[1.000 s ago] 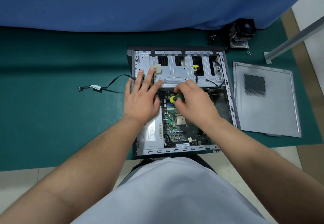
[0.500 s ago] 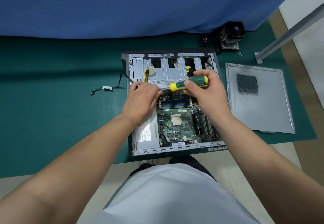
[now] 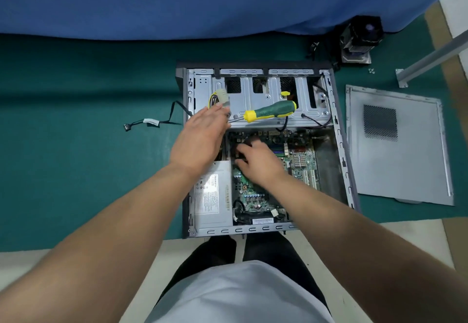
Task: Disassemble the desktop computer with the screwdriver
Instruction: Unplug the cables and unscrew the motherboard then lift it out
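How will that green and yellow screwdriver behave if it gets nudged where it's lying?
The screwdriver lies across the flat metal drive bay, so its round handle could probably roll. It looks rigid. The ridged handle should grip well. The left hand is at its shaft and may steady it.

Two bare forearms, no sleeves visible, enter from 7 and 5 o'clock; left hand (image 3: 200,140) and right hand (image 3: 260,163) bare, no gloves, rings or watch; light grey-white shirt (image 3: 238,295) at 6 o'clock; dark trousers (image 3: 253,249) just above it.

green-yellow screwdriver (image 3: 269,113), teal mat (image 3: 76,145), blue cloth (image 3: 177,1)
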### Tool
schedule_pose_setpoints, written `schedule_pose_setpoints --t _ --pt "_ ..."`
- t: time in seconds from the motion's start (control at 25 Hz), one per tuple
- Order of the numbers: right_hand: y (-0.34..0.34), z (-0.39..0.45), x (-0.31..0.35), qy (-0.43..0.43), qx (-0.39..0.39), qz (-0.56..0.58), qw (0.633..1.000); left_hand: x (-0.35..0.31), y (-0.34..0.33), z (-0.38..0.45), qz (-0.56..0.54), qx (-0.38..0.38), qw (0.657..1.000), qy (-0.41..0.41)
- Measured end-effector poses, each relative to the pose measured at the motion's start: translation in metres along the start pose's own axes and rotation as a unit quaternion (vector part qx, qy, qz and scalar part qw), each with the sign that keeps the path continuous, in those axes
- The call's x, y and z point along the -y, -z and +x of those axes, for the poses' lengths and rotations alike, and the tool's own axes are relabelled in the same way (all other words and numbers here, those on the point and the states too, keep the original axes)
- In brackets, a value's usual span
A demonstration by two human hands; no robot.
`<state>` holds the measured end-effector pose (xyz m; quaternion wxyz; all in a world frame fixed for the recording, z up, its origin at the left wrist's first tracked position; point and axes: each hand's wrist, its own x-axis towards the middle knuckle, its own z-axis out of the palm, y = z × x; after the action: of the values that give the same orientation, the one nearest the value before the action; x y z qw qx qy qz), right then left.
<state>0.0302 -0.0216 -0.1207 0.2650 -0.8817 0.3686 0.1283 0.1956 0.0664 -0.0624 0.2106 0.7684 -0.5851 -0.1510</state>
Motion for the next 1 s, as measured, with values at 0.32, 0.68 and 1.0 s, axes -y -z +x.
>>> schedule_pose_setpoints --t 0.32,0.68,1.0 --pt "-0.011 0.02 0.003 0.08 -0.017 -0.173 0.981 -0.002 0.0 0.001 0.013 0.004 1.0 -0.007" --pt "-0.009 0.018 0.008 0.099 -0.011 -0.228 0.968 -0.002 0.001 0.001 0.022 0.0 1.0 -0.006" --pt "0.005 -0.007 0.007 0.104 -0.057 -0.077 0.99 0.0 0.0 0.001 0.018 -0.016 1.0 -0.016"
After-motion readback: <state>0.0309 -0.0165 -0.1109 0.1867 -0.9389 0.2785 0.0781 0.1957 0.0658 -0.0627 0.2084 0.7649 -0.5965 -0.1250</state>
